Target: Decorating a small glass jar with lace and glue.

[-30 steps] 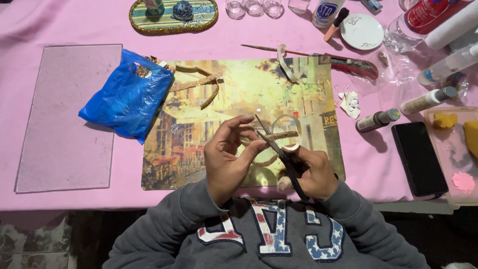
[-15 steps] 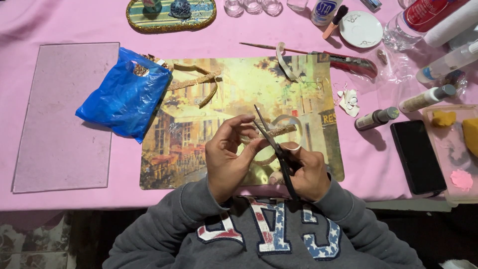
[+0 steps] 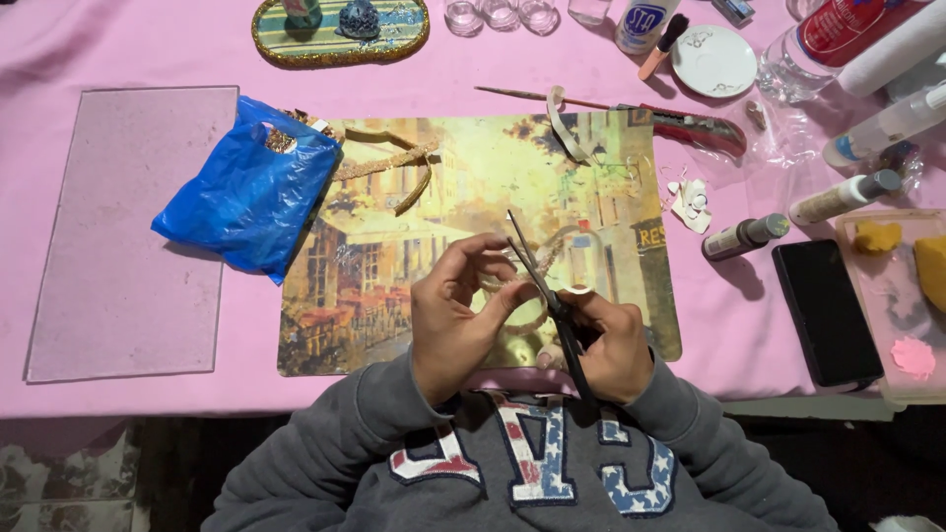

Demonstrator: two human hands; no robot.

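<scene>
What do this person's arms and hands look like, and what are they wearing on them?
Both hands are bare: the left hand and the right hand show no gloves, and no rings or watch can be made out. The arms are covered to the wrists by the long sleeves of a grey sweatshirt, whose chest carries large letters patterned with stars and stripes.

The person wears a grey sweatshirt [image 3: 512, 473] with long sleeves; large star-patterned blue, red and white letters cross its chest.
</scene>
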